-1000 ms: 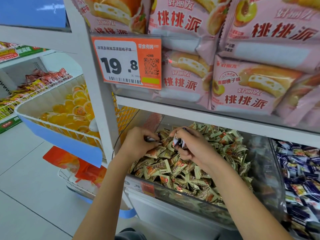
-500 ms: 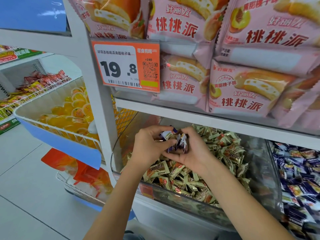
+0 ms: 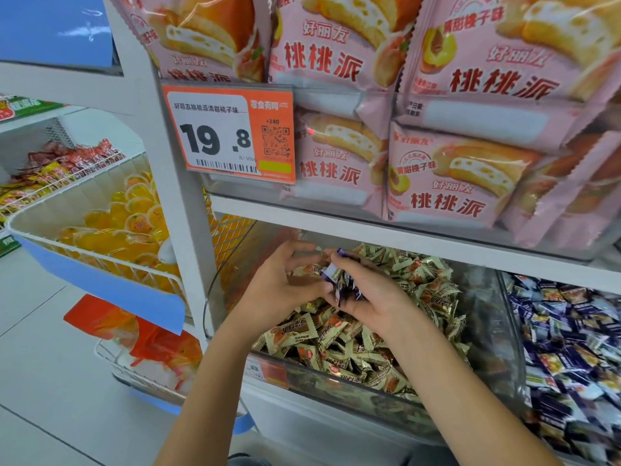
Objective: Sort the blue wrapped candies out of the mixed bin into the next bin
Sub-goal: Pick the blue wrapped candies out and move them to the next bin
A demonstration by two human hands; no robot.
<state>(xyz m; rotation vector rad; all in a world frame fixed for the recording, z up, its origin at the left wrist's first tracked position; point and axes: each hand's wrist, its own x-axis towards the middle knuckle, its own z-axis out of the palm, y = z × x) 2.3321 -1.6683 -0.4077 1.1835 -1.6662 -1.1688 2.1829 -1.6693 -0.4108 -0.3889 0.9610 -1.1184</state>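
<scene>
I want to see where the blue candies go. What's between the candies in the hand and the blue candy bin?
In the head view, gold candies and a clear divider lie between the blue candies and blue bin.

A: Which colours have the candies?
B: At 5 o'clock, beige candies (image 3: 353,334) with orange print. At 3 o'clock, dark blue candies (image 3: 571,334) with yellow patches.
A: And above?
B: Pink packets (image 3: 447,183), red letters; orange price tag (image 3: 228,132).
</scene>
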